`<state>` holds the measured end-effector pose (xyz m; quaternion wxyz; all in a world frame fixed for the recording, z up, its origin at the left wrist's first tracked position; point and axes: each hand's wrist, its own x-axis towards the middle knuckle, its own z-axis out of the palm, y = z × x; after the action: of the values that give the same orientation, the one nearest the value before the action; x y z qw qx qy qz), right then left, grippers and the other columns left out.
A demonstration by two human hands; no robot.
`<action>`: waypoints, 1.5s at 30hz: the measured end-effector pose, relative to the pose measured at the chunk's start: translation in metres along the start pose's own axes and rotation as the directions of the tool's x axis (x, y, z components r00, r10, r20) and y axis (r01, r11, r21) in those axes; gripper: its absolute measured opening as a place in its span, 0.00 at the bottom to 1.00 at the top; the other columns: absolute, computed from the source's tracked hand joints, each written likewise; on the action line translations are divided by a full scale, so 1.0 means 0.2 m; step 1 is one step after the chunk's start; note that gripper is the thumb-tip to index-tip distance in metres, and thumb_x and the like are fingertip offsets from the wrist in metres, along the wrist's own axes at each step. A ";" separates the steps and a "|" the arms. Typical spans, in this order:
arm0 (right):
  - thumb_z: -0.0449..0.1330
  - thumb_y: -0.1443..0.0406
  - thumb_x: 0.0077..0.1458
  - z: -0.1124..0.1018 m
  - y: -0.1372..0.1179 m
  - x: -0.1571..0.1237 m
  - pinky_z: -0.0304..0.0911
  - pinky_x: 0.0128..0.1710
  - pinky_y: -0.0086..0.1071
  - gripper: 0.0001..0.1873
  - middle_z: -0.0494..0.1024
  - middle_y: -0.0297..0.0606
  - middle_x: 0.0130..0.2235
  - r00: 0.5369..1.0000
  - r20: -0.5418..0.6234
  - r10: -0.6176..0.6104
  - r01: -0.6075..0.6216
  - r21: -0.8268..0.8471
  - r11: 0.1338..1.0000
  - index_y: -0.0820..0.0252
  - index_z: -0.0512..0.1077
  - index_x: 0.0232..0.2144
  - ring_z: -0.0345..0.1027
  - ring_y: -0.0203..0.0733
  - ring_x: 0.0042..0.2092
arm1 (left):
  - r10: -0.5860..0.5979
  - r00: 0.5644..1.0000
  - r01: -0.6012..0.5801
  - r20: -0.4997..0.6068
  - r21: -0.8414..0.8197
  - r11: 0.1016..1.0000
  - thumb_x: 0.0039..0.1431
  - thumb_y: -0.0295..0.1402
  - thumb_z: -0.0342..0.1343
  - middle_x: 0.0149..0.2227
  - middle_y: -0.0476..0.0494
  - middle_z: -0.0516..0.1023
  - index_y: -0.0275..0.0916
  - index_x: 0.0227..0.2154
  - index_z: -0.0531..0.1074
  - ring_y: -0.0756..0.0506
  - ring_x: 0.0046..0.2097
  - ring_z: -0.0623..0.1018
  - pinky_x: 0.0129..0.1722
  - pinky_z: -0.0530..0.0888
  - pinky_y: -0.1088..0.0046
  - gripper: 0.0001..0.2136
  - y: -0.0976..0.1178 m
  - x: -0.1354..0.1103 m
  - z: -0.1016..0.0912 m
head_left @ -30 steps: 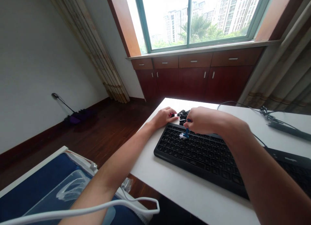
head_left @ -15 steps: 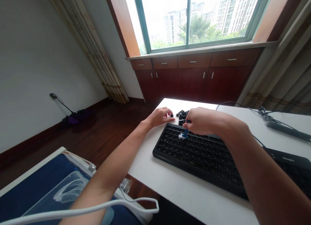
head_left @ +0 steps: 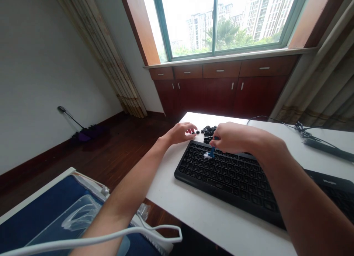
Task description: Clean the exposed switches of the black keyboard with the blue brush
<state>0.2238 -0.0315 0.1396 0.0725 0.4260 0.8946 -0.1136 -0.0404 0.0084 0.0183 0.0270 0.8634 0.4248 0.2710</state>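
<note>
A black keyboard (head_left: 229, 175) lies on the white table (head_left: 210, 223). My right hand (head_left: 233, 137) is closed around a small blue brush (head_left: 211, 153), whose white bristles touch the keys near the keyboard's top left. My left hand (head_left: 181, 133) rests on the table just beyond the keyboard's far left corner, fingers curled at a small black keycap (head_left: 197, 132). A heap of loose black keycaps (head_left: 208, 132) lies between the two hands.
A second black keyboard (head_left: 334, 193) sits at the right with black cables (head_left: 304, 132) behind it. A white cord (head_left: 110, 235) crosses over a blue case (head_left: 55, 211) below left. Wooden cabinets (head_left: 221, 86) stand under the window; an umbrella (head_left: 83, 130) lies on the floor.
My left hand has slid slightly away from the keycap heap; a single keycap now lies at its fingertips. The right hand and the brush have barely moved.
</note>
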 end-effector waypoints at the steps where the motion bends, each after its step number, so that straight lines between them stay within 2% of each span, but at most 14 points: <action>1: 0.55 0.54 0.55 0.00 0.00 0.00 0.60 0.27 0.35 0.16 0.79 0.41 0.33 1.000 0.000 0.000 0.000 0.000 1.000 0.57 0.76 0.32 0.69 0.41 0.27 | 0.012 0.999 -0.011 -0.038 0.007 1.000 0.59 0.35 0.59 0.38 0.44 0.78 0.37 0.42 0.76 0.52 0.35 0.77 0.38 0.76 0.73 0.10 0.00 0.00 0.00; 4: 0.55 0.53 0.55 -0.01 0.00 0.00 0.60 0.27 0.35 0.16 0.79 0.41 0.33 1.000 0.001 0.004 -0.004 0.004 1.000 0.57 0.76 0.31 0.69 0.41 0.26 | -0.003 0.984 0.003 -0.175 0.001 1.000 0.61 0.35 0.57 0.40 0.44 0.78 0.37 0.40 0.76 0.52 0.35 0.77 0.38 0.77 0.73 0.08 0.01 0.01 0.03; 7: 0.54 0.53 0.55 -0.01 0.00 0.00 0.59 0.26 0.35 0.17 0.79 0.41 0.33 1.000 0.005 -0.003 0.003 -0.007 1.000 0.58 0.76 0.32 0.68 0.40 0.26 | -0.032 0.973 0.021 -0.227 -0.050 0.999 0.63 0.34 0.55 0.42 0.43 0.77 0.37 0.42 0.76 0.52 0.36 0.77 0.39 0.78 0.73 0.09 0.03 0.02 0.08; 14: 0.54 0.53 0.56 -0.02 -0.02 -0.01 0.59 0.27 0.35 0.18 0.78 0.43 0.33 1.000 0.024 0.017 -0.017 -0.022 1.000 0.59 0.77 0.33 0.68 0.41 0.27 | -0.027 0.994 0.018 -0.102 -0.097 0.995 0.64 0.33 0.55 0.44 0.43 0.76 0.39 0.41 0.77 0.51 0.39 0.77 0.44 0.77 0.71 0.08 0.03 0.03 0.14; 21: 0.54 0.53 0.57 -0.03 -0.03 -0.02 0.57 0.27 0.33 0.19 0.78 0.45 0.34 0.999 0.032 0.037 -0.037 -0.018 0.999 0.60 0.77 0.36 0.68 0.40 0.27 | -0.064 0.988 0.052 -0.138 -0.084 0.995 0.63 0.35 0.56 0.42 0.43 0.76 0.39 0.40 0.77 0.50 0.39 0.76 0.44 0.76 0.70 0.08 0.04 0.03 0.13; 30: 0.54 0.52 0.57 -0.02 -0.02 -0.01 0.58 0.28 0.34 0.21 0.79 0.46 0.36 1.000 0.015 0.023 -0.023 -0.006 1.000 0.60 0.78 0.37 0.70 0.42 0.30 | -0.122 0.987 0.115 -0.106 -0.070 0.991 0.61 0.36 0.57 0.39 0.43 0.76 0.39 0.41 0.78 0.48 0.38 0.76 0.43 0.75 0.69 0.10 0.05 0.04 0.13; 35: 0.53 0.51 0.58 -0.04 -0.02 -0.04 0.57 0.26 0.33 0.21 0.79 0.44 0.33 1.000 -0.021 -0.007 0.006 -0.018 1.000 0.59 0.79 0.36 0.68 0.41 0.28 | -0.131 0.987 0.128 -0.095 -0.033 0.991 0.61 0.33 0.57 0.38 0.45 0.76 0.41 0.42 0.78 0.49 0.37 0.75 0.43 0.73 0.70 0.09 0.04 0.04 0.13; 40: 0.52 0.51 0.59 -0.06 -0.03 -0.05 0.54 0.24 0.32 0.22 0.78 0.42 0.31 0.995 -0.097 -0.015 0.017 0.021 1.000 0.58 0.78 0.36 0.66 0.38 0.26 | -0.158 0.983 0.152 -0.095 -0.068 0.986 0.60 0.33 0.57 0.41 0.45 0.77 0.41 0.46 0.76 0.49 0.38 0.75 0.43 0.74 0.70 0.12 0.03 0.03 0.14; 45: 0.53 0.56 0.60 -0.01 -0.07 -0.01 0.56 0.27 0.32 0.17 0.79 0.45 0.32 0.987 -0.152 -0.060 0.052 -0.054 0.997 0.60 0.78 0.36 0.70 0.42 0.31 | -0.166 0.982 0.160 -0.095 -0.068 0.985 0.61 0.33 0.56 0.42 0.43 0.77 0.39 0.44 0.76 0.48 0.39 0.75 0.42 0.74 0.71 0.10 0.05 0.04 0.13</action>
<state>0.2138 -0.0414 0.1440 0.0110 0.4063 0.9117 -0.0602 -0.0161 0.0119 0.0025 0.0537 0.8099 0.4864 0.3234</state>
